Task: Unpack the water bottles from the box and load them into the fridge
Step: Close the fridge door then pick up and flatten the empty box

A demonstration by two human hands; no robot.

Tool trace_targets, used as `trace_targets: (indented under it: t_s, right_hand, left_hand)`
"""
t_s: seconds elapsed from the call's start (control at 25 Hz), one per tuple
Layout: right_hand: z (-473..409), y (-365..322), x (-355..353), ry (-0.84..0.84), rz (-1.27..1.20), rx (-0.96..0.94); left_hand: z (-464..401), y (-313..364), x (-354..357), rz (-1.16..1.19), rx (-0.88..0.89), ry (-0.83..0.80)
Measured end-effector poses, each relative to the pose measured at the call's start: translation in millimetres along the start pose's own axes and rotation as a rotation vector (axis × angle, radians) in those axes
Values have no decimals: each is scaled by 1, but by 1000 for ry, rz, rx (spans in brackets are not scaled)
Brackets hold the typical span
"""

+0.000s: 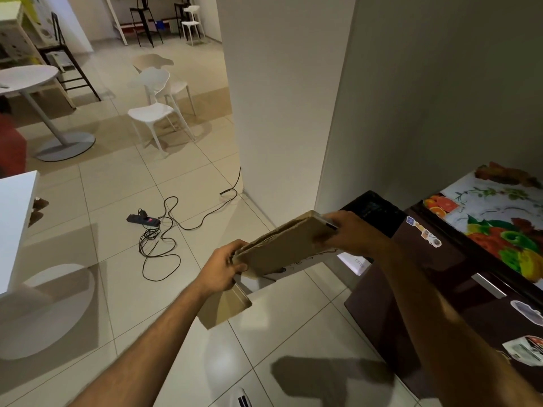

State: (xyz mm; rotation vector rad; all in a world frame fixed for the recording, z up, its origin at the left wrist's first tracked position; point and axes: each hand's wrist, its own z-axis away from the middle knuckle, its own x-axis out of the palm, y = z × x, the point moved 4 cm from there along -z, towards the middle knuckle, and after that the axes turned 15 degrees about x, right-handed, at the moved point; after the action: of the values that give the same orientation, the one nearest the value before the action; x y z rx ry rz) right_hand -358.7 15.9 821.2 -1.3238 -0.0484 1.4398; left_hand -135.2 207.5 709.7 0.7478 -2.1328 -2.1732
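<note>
A flattened brown cardboard box point(282, 245) is held in the air above the tiled floor, tilted up to the right. My left hand point(226, 267) grips its lower left end, and a loose flap point(226, 306) hangs below that hand. My right hand point(349, 233) grips the upper right end. The dark brown fridge point(435, 277) stands at the right with its door closed, stickers on its front and a fruit-pattern cover point(499, 218) on top. No water bottles are in sight.
A white wall corner point(279, 113) rises just behind the box. A black power strip point(144, 220) with tangled cables lies on the floor to the left. White chairs point(155, 107), a round white table point(29, 80) and a white counter edge point(17, 218) stand further left.
</note>
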Motion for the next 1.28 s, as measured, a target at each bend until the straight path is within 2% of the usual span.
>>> trace_targets:
  t_s: [0.12,0.2,0.24,0.32,0.4,0.44,0.48,0.56,0.6,0.68,0.76,0.88,0.96,1.08,1.16,1.28]
  right_hand:
    - [-6,3,21,108,-150,29]
    - [-8,8,33,194,-234,70]
    - [-9,10,39,238,-257,86]
    - [-6,7,55,312,-293,98]
    - [2,1,85,367,-340,74]
    - [6,-2,105,389,-354,56]
    - [8,-2,126,392,-382,47]
    - [12,2,158,385,-472,67]
    - [11,5,166,394,-495,74]
    - [8,6,172,410,-480,61]
    - [7,2,175,387,-477,31]
    - [6,0,180,319,-459,-22]
    - [10,1,182,179,-523,-14]
    - [11,5,183,-52,-735,68]
    - [6,6,180,-66,-812,190]
    - [-2,6,175,-37,-925,301]
  left_hand:
    - [-9,1,-8,-259,113,192]
    - [-7,4,-2,-313,58,397]
    - [-4,4,6,-225,-14,462]
    - [4,-3,33,139,-251,492]
    - [12,-11,63,469,-579,396]
    - [15,-11,74,596,-686,332]
    - [15,-9,83,723,-722,277]
    - [8,3,95,1016,-672,217]
    - [4,8,97,1156,-623,208]
    - [-3,11,93,1288,-566,249]
    - [-6,10,83,1293,-527,293]
    - [-10,14,73,1251,-482,268]
    - [-6,10,66,1162,-495,249]
    - [1,4,65,978,-457,60]
    - [3,8,73,930,-387,-63]
    - [-4,12,83,875,-346,-162]
